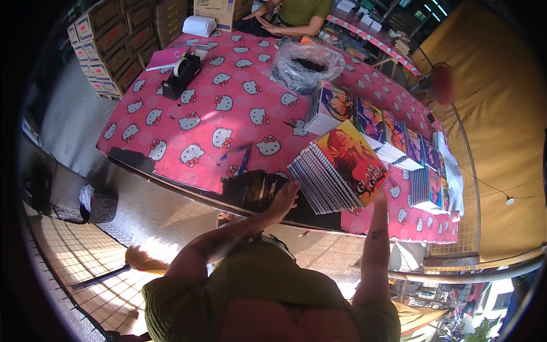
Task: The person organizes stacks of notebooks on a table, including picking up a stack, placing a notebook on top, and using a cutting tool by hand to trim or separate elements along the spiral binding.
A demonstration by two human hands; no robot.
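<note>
The near stack of spiral notebooks lies at the front edge of the surface, fanned and skewed, its long axis running from lower left to upper right, the bound spines stepped along its left flank. The left hand rests against the lower left corner of that stack, its grip apart, fingers spread flat on the spines and on the dark bare patch of the surface beside them, clamped on nothing. The right hand meets the stack at its lower right edge; its fingers are hidden behind the cover, so whether that grip is closed I cannot tell. The stack therefore sits between the two hands, just ahead of both, neither plainly nearer. Counted: one stack in hand, one taller stack behind it, and a row of further stacks trailing off to the right, about four, though their borders blur. Two blue pens lie left of the near stack, apart from it. One clear plastic bag, one tape dispenser, one pink book. Another person sits at the far side
</note>
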